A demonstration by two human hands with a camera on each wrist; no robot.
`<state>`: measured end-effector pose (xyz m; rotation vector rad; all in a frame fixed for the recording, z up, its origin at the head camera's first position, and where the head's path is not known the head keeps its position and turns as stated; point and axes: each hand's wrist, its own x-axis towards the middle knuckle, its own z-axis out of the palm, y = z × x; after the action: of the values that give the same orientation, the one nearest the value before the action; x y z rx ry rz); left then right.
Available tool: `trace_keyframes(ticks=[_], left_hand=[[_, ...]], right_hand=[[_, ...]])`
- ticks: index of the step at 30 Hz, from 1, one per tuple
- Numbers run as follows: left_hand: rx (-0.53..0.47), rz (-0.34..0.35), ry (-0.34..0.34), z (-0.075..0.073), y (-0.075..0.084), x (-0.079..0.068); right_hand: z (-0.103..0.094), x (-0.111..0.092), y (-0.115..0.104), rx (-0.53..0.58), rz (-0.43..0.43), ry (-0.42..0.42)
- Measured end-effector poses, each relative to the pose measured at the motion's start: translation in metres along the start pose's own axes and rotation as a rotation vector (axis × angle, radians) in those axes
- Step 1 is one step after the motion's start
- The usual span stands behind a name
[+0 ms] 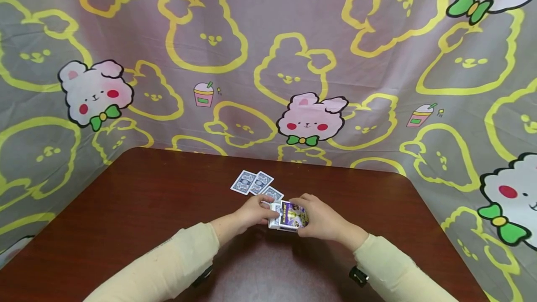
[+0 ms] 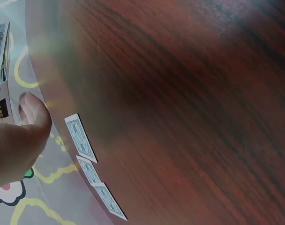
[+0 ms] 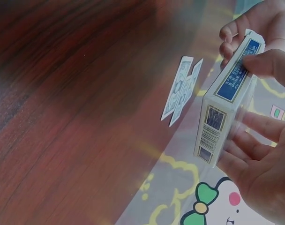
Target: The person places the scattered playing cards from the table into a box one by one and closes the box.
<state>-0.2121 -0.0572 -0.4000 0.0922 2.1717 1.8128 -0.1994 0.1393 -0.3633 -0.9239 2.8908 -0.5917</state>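
My right hand point(image 1: 320, 216) grips a playing-card box point(image 1: 293, 216) with a purple and yellow picture on its front. In the right wrist view the thumb of the right hand point(image 3: 264, 159) lies along the box's blue side point(image 3: 236, 70), with its fingers behind the box. A barcode shows on the box's near end. At the opposite end, which has a white flap, my left hand point(image 1: 253, 209) holds on with thumb and fingers. White card stock with a blue pattern shows beside its thumb. The left wrist view shows the left hand point(image 2: 20, 145) near the flap point(image 2: 4, 108), partly cut off.
Three playing cards lie face down on the dark brown table point(image 1: 168, 190): two overlapping ones point(image 1: 244, 182) farther back, and one point(image 1: 273, 194) just beyond the hands. A patterned cloth point(image 1: 235, 73) hangs around the table's back and sides.
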Motion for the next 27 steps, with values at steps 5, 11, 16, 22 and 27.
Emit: trace_keyframes(ticks=[5,11,16,22,27], left_hand=[[-0.028,0.009,-0.071,0.003,-0.001,0.001],[-0.055,0.025,-0.106,0.001,-0.002,0.001],[-0.066,-0.004,-0.094,-0.007,-0.004,0.004],[0.334,0.113,0.154,-0.02,-0.005,0.016],[0.804,0.114,0.353,-0.023,-0.009,0.029]], right_hand=[[0.001,0.0,-0.002,-0.006,-0.032,0.001],[0.001,-0.001,-0.003,-0.019,-0.032,0.023],[-0.001,0.0,-0.002,-0.005,-0.024,0.039],[-0.002,-0.002,0.005,-0.023,-0.01,0.065],[0.001,-0.004,0.008,-0.027,-0.008,0.063]])
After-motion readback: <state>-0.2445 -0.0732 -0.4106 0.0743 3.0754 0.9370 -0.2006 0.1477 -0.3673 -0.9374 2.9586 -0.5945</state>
